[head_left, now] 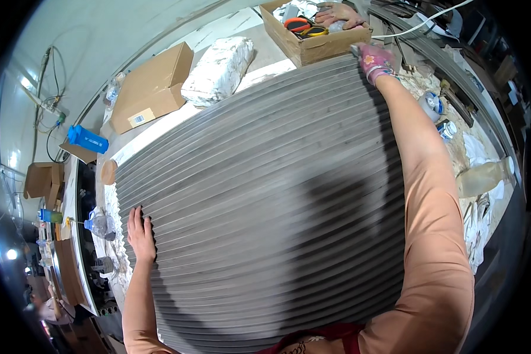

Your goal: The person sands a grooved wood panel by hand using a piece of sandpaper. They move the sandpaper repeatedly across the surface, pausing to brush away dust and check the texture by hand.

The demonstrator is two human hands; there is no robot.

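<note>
The left hand [140, 238] was laid open on the ribbed grey panel [248, 171] — the gloved right hand [375, 60] was placed far right, grip unclear.

The person's left hand [140, 236] lies flat, fingers extended, on the left end of a wide bed of long grey strips [248, 194]; the right hand [374, 60], in a pink flowered glove, reaches to the far right corner, just beside an open cardboard box [330, 48]; I can't make out its grip; that box holds 2 colourful-handled tools [305, 28] and a stained glove [339, 15]; beyond the far edge sit a white wrapped bundle [218, 68] and 1 closed carton [147, 91]; a blue bottle [88, 140] stands left of that.
</note>
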